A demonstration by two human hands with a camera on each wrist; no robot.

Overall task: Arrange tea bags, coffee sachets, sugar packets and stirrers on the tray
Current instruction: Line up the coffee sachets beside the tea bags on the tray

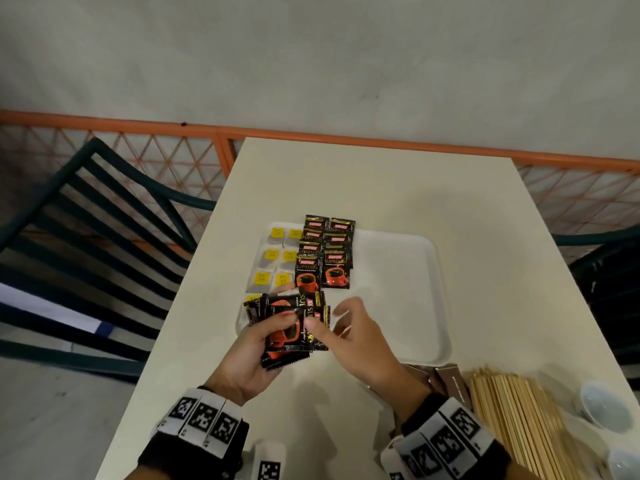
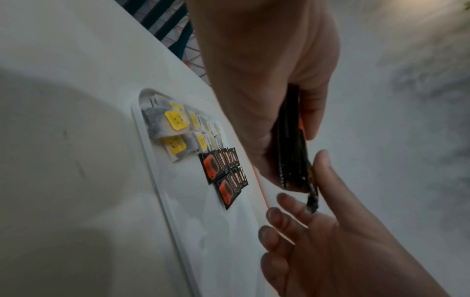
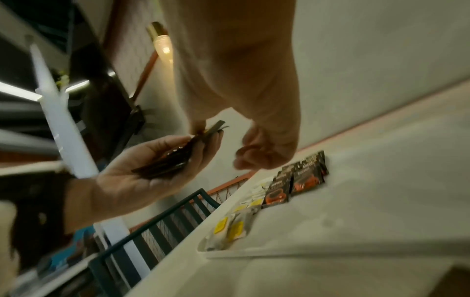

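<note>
"KOPIKO", on a red band, is read on the tray sachets (image 1: 336, 268) | "SUPREMO", in gold, is read beneath it | only "SU" is made out on the held sachets (image 1: 291, 327) | print on the yellow tags (image 1: 277, 233) and brown packets (image 1: 453, 382) cannot be read | wristbands (image 1: 204, 415) are marked with black-and-white square codes

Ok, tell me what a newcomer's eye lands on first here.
The fan of black-and-orange coffee sachets in the left hand, above the tray's near left corner, the right hand pinching its edge. Behind, laid sachets form two overlapping columns beside yellow-tagged tea bags on the white tray's left side.
</note>
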